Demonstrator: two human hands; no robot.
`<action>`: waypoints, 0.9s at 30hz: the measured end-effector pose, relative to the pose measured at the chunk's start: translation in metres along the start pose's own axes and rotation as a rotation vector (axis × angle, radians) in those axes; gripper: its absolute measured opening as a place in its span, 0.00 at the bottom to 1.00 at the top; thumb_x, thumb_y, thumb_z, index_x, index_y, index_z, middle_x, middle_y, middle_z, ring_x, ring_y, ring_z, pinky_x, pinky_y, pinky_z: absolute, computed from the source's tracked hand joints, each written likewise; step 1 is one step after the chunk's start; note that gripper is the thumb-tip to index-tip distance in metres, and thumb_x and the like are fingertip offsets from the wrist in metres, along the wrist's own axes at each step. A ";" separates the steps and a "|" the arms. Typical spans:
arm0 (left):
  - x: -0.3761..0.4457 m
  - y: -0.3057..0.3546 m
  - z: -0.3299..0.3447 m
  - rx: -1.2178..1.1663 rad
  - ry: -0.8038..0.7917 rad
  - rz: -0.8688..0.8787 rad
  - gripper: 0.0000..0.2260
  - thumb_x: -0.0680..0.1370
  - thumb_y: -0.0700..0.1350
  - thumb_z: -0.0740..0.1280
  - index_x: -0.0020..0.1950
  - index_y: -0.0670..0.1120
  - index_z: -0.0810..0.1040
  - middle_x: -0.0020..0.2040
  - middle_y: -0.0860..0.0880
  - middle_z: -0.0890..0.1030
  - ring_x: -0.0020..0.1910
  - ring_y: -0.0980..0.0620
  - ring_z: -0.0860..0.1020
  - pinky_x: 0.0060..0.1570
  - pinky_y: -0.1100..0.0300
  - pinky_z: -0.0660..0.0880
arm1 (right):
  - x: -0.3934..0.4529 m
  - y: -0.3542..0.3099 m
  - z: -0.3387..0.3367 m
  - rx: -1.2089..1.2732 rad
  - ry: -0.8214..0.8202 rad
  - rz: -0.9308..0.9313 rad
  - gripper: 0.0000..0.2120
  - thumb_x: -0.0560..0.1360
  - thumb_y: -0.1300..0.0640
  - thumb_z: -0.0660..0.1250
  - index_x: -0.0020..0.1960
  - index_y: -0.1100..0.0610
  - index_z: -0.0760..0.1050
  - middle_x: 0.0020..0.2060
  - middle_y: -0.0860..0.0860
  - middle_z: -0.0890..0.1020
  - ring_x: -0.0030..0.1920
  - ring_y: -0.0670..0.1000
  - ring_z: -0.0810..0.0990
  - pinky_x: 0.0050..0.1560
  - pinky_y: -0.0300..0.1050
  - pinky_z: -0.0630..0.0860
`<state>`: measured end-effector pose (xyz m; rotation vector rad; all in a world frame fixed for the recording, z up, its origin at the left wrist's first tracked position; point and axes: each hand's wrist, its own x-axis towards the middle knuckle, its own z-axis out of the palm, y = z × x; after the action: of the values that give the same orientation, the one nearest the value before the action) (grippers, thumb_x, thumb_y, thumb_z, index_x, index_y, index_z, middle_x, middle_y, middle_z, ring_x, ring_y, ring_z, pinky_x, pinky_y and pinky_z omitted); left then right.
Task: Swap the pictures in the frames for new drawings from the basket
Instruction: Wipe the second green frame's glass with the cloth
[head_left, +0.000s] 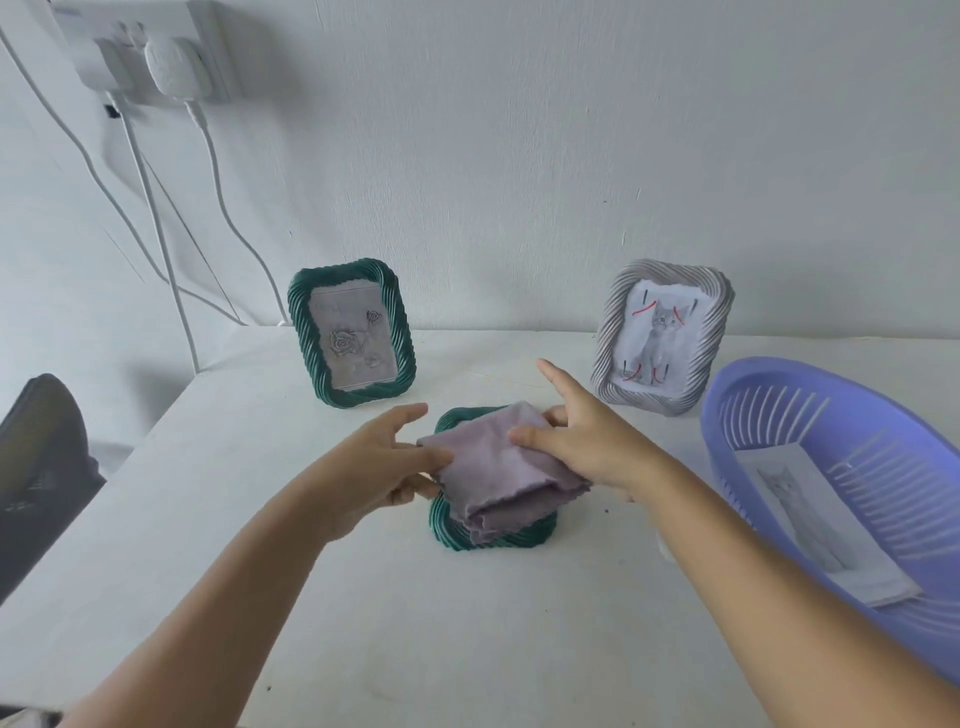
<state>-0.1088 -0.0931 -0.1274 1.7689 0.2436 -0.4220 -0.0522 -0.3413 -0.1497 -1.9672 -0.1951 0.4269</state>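
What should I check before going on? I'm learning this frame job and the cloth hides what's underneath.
1. Flat green frame lies on the table: ok.
2. Its picture side: cannot tell, the folded cloth covers it.
3. Both hands on the cloth, left hand, right hand: ok.
4. New drawing waiting in the basket: ok.
5. Standing green frame and grey frame upright, apart from the hands: ok.
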 end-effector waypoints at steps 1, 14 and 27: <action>0.010 -0.004 0.001 0.122 0.053 0.015 0.34 0.77 0.42 0.74 0.79 0.51 0.62 0.40 0.47 0.84 0.36 0.52 0.80 0.47 0.56 0.75 | 0.004 0.003 0.003 -0.106 0.054 -0.011 0.46 0.74 0.47 0.75 0.81 0.38 0.48 0.48 0.49 0.85 0.47 0.48 0.84 0.42 0.41 0.77; 0.046 -0.041 0.000 0.823 0.183 0.326 0.39 0.76 0.68 0.65 0.82 0.58 0.53 0.72 0.53 0.69 0.72 0.49 0.65 0.73 0.48 0.64 | 0.027 0.031 0.029 -0.825 0.418 -0.380 0.25 0.78 0.46 0.69 0.74 0.47 0.72 0.56 0.53 0.74 0.53 0.57 0.75 0.51 0.54 0.77; 0.045 -0.069 -0.020 1.099 -0.046 0.268 0.60 0.60 0.83 0.63 0.80 0.62 0.35 0.80 0.61 0.34 0.78 0.56 0.28 0.78 0.50 0.32 | 0.021 0.039 0.051 -0.975 0.107 -0.335 0.32 0.75 0.31 0.42 0.73 0.38 0.70 0.69 0.45 0.68 0.68 0.54 0.65 0.69 0.59 0.60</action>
<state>-0.0908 -0.0601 -0.2032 2.8078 -0.3365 -0.4292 -0.0548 -0.3082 -0.2078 -2.8207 -0.7615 -0.0292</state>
